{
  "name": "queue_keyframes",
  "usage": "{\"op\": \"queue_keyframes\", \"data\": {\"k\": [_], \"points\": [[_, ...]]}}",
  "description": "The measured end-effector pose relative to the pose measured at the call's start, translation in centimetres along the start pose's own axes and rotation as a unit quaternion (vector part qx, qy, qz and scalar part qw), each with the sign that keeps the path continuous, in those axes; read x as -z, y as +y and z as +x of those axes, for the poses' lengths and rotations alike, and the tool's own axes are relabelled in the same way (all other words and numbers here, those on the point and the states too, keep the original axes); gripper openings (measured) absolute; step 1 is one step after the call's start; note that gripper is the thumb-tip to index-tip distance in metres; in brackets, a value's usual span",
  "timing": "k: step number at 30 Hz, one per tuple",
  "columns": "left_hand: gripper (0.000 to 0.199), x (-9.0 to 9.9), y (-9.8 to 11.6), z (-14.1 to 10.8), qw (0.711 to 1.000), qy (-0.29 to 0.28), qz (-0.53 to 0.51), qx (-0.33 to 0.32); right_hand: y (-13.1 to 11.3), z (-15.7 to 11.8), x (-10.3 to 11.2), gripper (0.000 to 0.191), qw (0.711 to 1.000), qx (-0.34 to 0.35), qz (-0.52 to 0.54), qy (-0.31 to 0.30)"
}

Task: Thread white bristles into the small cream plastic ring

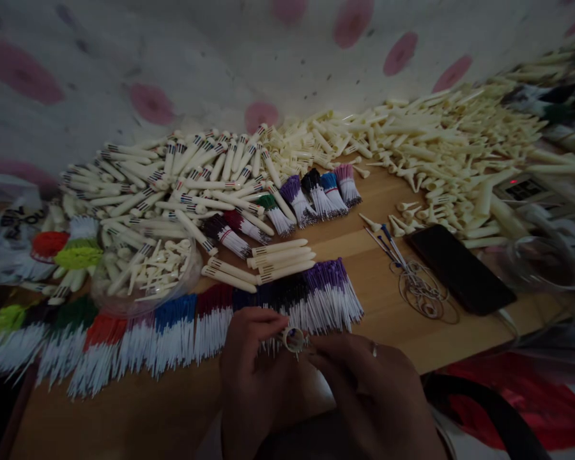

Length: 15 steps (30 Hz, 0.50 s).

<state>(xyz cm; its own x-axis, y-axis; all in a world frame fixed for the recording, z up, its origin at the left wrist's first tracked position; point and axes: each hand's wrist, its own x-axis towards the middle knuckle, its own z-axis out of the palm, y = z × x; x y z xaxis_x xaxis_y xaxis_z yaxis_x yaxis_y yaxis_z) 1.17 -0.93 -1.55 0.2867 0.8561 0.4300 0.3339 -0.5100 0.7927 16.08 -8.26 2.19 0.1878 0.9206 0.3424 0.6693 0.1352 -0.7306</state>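
Close to the table's front edge, my left hand (253,364) grips a cream pen barrel (294,340) between thumb and fingers, its round open end facing me. My right hand (368,377) has its fingers pinched together right at the barrel's rim; whatever lies between them is too small to make out. Just beyond the hands are purple-tipped ink refills (333,294) in a fanned bundle, with black, dark red and blue-tipped refills (175,326) in a row to the left. Several pen barrels with slotted ends (282,259) lie behind the bundles.
Assembled-looking pens (186,166) are heaped at the back left, loose cream parts (441,140) at the back right. A clear bowl (194,268) holds small cone-shaped parts. To the right are a black phone (460,268), tangled cord (424,291) and a clear plastic container (536,262).
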Motion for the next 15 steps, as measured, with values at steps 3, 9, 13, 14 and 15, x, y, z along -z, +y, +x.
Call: {"op": "queue_keyframes", "data": {"k": [3, 9, 13, 14, 15], "points": [[0.016, 0.1, -0.2, -0.1, 1.000, -0.011, -0.003, 0.009, 0.0, 0.0, 0.0, 0.014, 1.000, 0.001, -0.002, 0.004], [0.014, 0.3, 0.4, 0.7, 0.998, -0.057, -0.035, -0.005, -0.1, 0.2, 0.2, 0.016, 0.999, 0.008, -0.029, 0.024], [0.017, 0.2, 0.7, 0.8, 0.996, -0.080, -0.045, 0.008, -0.5, 0.4, 0.4, 0.024, 0.996, 0.011, -0.076, 0.035], [0.019, 0.2, 0.6, 0.7, 0.995, -0.083, -0.048, 0.014, -0.6, 0.5, 0.4, 0.027, 0.995, 0.013, -0.087, 0.039], [0.020, 0.1, 0.5, 0.6, 0.995, -0.085, -0.051, 0.018, -0.7, 0.5, 0.4, 0.029, 0.994, 0.013, -0.097, 0.042]]}}
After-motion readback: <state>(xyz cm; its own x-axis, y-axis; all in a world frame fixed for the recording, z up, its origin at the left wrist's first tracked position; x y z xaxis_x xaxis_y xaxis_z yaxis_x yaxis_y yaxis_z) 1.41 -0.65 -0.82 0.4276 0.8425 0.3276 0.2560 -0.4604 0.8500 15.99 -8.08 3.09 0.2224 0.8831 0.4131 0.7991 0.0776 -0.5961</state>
